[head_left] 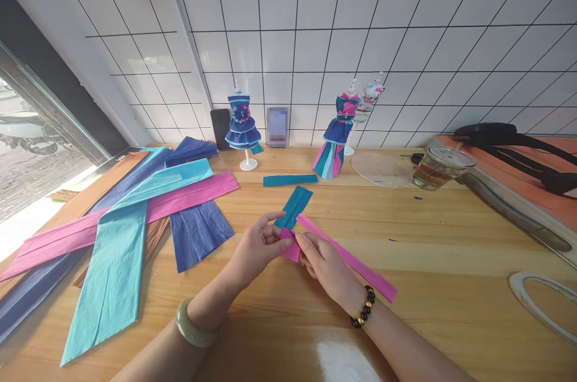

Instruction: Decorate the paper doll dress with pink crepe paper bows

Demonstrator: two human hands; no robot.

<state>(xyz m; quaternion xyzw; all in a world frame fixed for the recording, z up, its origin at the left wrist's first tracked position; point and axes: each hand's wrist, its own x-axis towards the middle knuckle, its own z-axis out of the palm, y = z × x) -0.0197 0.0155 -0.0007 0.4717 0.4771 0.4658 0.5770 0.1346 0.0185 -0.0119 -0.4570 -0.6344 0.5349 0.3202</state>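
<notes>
My left hand (258, 247) and my right hand (323, 262) meet over the wooden table (451, 250), both pinching the folded end of a pink crepe paper strip (356, 262). The strip trails away to the right across the table. A short teal paper strip (295, 205) lies just behind my fingers, its near end tucked under them. My left wrist wears a pale green bangle, my right a dark bead bracelet.
Long pink, light blue and dark blue paper sheets (135, 214) cover the left side. Two small mannequins in paper dresses (242, 124) (336, 139) stand by the tiled wall, with another teal strip (291, 179), a clear lid (381, 169), a glass cup (439, 167) and a tape roll (541, 301).
</notes>
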